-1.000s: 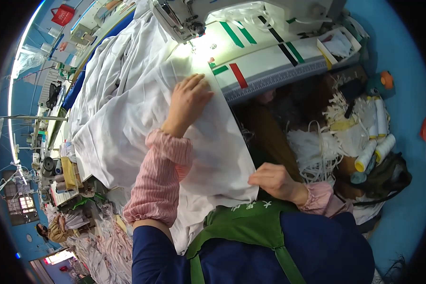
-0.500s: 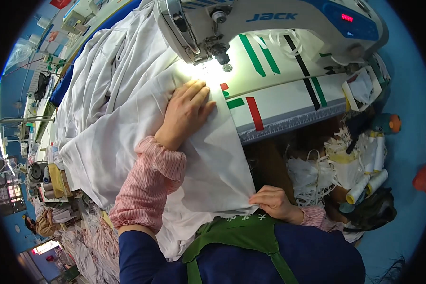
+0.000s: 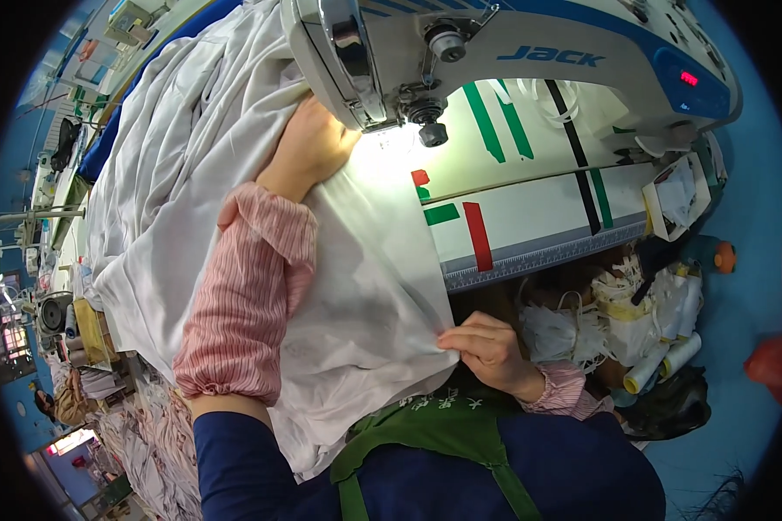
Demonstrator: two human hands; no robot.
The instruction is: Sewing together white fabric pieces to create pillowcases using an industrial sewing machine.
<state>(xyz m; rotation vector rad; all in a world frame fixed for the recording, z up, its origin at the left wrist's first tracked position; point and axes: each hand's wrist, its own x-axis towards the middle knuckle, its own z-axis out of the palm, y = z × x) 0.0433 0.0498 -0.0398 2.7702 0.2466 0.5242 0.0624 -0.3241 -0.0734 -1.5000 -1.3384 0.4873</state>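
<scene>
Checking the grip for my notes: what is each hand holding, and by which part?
The right hand pinches the white fabric at its near edge; the left hand presses flat on it beside the sewing machine.

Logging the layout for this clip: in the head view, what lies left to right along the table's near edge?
Heaped white fabric → left hand pressing it by the sewing machine → red tape strip → black tape strip → small white tray.

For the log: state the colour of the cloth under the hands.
White cloth, plain and unpatterned; the head view shows it best.
</scene>
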